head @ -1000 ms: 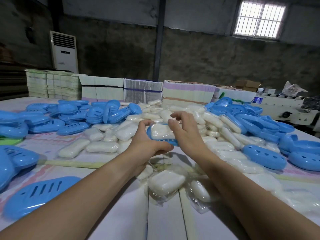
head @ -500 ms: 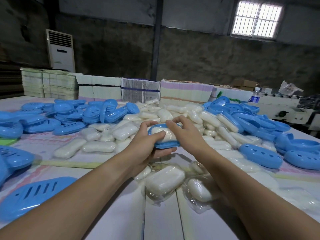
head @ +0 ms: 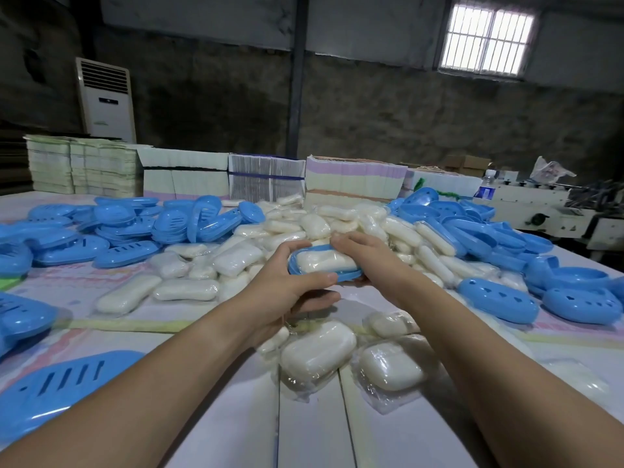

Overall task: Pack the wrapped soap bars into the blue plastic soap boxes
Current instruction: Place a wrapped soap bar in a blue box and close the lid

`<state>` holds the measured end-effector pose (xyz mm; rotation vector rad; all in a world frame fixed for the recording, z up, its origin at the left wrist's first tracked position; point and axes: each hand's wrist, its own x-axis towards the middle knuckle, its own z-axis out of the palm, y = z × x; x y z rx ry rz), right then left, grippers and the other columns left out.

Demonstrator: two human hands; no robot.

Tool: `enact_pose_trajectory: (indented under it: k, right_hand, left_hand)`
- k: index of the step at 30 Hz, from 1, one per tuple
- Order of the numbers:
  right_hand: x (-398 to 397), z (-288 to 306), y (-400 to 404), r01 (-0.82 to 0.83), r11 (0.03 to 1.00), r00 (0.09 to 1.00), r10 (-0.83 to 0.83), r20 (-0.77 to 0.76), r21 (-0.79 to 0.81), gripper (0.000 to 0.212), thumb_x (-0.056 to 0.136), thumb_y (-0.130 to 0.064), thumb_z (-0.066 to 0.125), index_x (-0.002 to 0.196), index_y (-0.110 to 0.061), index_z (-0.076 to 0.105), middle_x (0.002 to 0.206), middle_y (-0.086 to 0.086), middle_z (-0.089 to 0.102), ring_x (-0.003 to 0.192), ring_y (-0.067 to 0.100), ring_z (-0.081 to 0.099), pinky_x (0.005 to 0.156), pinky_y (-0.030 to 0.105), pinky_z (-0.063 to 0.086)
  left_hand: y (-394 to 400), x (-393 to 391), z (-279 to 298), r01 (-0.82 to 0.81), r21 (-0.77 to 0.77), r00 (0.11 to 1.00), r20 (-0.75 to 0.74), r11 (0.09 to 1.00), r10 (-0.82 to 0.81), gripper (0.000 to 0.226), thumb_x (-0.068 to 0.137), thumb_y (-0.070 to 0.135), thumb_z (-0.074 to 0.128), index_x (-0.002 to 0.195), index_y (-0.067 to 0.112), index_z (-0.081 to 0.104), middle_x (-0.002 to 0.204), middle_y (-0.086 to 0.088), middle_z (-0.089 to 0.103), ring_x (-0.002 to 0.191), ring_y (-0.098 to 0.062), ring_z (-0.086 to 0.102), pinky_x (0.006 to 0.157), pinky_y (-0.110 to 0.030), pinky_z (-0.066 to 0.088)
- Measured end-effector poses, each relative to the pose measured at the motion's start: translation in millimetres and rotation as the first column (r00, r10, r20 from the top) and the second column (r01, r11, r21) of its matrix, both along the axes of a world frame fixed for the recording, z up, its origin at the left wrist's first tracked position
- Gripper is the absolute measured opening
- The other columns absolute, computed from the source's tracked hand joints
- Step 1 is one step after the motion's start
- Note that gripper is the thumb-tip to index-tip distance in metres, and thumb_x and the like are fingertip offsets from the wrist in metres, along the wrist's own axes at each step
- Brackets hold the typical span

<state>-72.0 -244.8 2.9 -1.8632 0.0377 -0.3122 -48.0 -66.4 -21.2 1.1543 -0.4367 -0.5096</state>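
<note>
The left hand (head: 287,282) grips the blue soap box (head: 324,265) from below to steady it; the right hand (head: 368,258) presses the wrapped soap bar (head: 326,260) into it, just above the desk (head: 314,434), near the soap pile (head: 337,224).

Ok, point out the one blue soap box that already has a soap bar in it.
It is the blue box half held between the left hand and the right hand, with a wrapped soap bar lying in it. The other blue halves around it show no soap.
</note>
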Motion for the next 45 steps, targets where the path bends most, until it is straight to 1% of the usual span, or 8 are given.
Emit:
enact_pose_trajectory:
  k: [9,14,20,25,29,31,34,45]
  right_hand:
    - [8.1,3.1,-23.6,0.259,0.965,0.966,-0.258,0.035,-0.032,0.034,0.095,-0.048,0.051,0.095,-0.019,0.070,0.056,-0.006,0.054,0.050,0.008,0.046,0.050,0.025,0.037]
    - [5.1,2.6,-45.4,0.511,0.858,0.848,-0.493,0.196,-0.049,0.012,0.090,-0.032,0.057,0.086,-0.024,0.065,0.077,-0.007,0.063,0.068,0.008,0.060,0.062,0.026,0.047]
    - [-31.9,10.2,-126.9,0.733,0.545,0.665,-0.698,0.264,-0.407,0.027,0.090,-0.028,0.053,0.115,-0.024,0.061,0.104,0.000,0.065,0.105,0.025,0.058,0.087,0.041,0.049]
    - [-79.5,2.6,-200.8,0.648,0.185,0.412,-0.901,0.136,-0.738,0.040,0.091,-0.029,0.050,0.131,-0.026,0.049,0.134,0.010,0.051,0.127,0.035,0.040,0.099,0.048,0.037]
    - [-106.1,-12.2,-231.1,0.574,0.264,0.266,-0.955,-0.129,-0.775,0.034,0.089,-0.029,0.046,0.120,-0.016,0.053,0.138,0.016,0.049,0.129,0.040,0.040,0.104,0.051,0.035]
    - [-113.1,-20.7,-233.9,0.569,0.291,0.245,-0.953,-0.180,-0.769,0.038,0.088,-0.034,0.047,0.121,-0.017,0.054,0.141,0.014,0.046,0.127,0.040,0.042,0.100,0.049,0.036]
    - [-116.5,-28.6,-231.6,0.561,0.273,0.242,-0.957,-0.161,-0.781,0.042,0.081,-0.029,0.053,0.123,-0.023,0.049,0.142,0.012,0.036,0.125,0.045,0.037,0.100,0.050,0.038]
    - [-103.7,-27.6,-264.7,0.467,0.205,0.260,-0.962,-0.088,-0.860,0.048,0.093,-0.038,0.046,0.139,-0.023,0.041,0.153,0.012,0.031,0.145,0.042,0.014,0.109,0.059,0.024]
  left_hand:
    - [6.1,-2.0,9.1,0.040,-0.043,0.996,-0.081,0.998,-0.044,0.046,0.067,0.016,0.079,0.110,0.007,0.064,0.085,-0.014,0.076,0.063,-0.020,0.073,0.050,-0.024,0.059]
    - [5.9,4.9,3.3,0.054,-0.049,0.998,-0.041,0.997,-0.056,0.053,0.060,0.010,0.079,0.110,0.010,0.061,0.093,-0.015,0.076,0.073,-0.022,0.076,0.054,-0.027,0.060]
    - [1.6,9.4,-1.2,0.049,-0.019,0.999,0.006,0.999,-0.049,0.078,0.047,0.005,0.084,0.120,0.020,0.061,0.095,-0.015,0.075,0.070,-0.022,0.074,0.052,-0.027,0.058]
    - [1.8,9.4,-0.7,0.076,0.041,0.996,0.038,0.996,-0.077,0.085,0.036,0.008,0.092,0.114,0.024,0.066,0.101,-0.020,0.076,0.070,-0.023,0.074,0.054,-0.030,0.060]
    - [2.9,6.1,0.5,0.086,0.073,0.993,0.077,0.994,-0.091,0.115,0.004,0.025,0.102,0.113,0.023,0.067,0.095,-0.017,0.077,0.069,-0.023,0.074,0.053,-0.029,0.059]
    - [2.2,6.9,-0.7,0.093,0.076,0.992,0.082,0.993,-0.099,0.102,0.020,0.016,0.102,0.116,0.022,0.067,0.100,-0.022,0.075,0.068,-0.022,0.074,0.052,-0.029,0.059]
    - [2.2,10.5,-3.5,0.099,0.072,0.991,0.081,0.992,-0.105,0.081,0.042,0.008,0.086,0.120,0.019,0.065,0.110,-0.025,0.071,0.066,-0.020,0.073,0.052,-0.028,0.059]
    - [0.1,23.1,-11.6,0.075,0.102,0.989,0.119,0.992,-0.087,0.097,0.009,0.028,0.103,0.102,0.029,0.075,0.090,-0.011,0.077,0.065,-0.023,0.073,0.056,-0.030,0.059]
